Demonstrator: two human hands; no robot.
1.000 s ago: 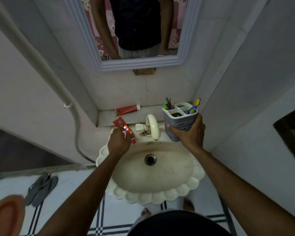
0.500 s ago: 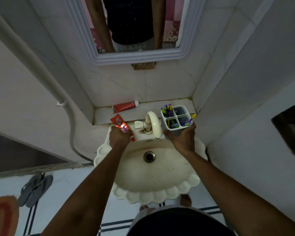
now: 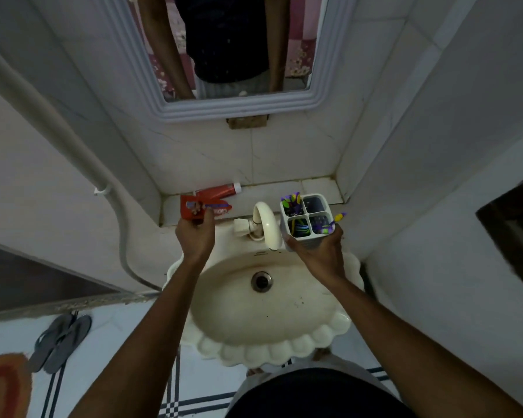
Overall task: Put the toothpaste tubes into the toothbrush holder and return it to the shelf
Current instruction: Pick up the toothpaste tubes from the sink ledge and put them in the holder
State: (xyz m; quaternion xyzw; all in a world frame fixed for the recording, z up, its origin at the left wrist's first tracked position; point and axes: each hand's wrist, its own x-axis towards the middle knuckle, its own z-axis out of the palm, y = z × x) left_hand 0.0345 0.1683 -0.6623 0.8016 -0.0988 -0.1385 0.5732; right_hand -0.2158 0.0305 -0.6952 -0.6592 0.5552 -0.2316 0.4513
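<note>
Left hand [image 3: 194,236] grip clenches toothpaste tube [image 3: 204,209]; right hand [image 3: 320,254] grip clasps toothbrush holder [image 3: 307,220].

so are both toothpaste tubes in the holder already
No, one toothpaste tube lies on the shelf, the other is in the left hand; neither is in the holder.

Bare forearms, no sleeves showing; dark top [image 3: 314,396] over pale striped shorts.

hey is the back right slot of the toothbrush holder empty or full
Empty, it seems. The toothbrush holder shows only bare grey walls there; the other three slots hold brushes.
</note>
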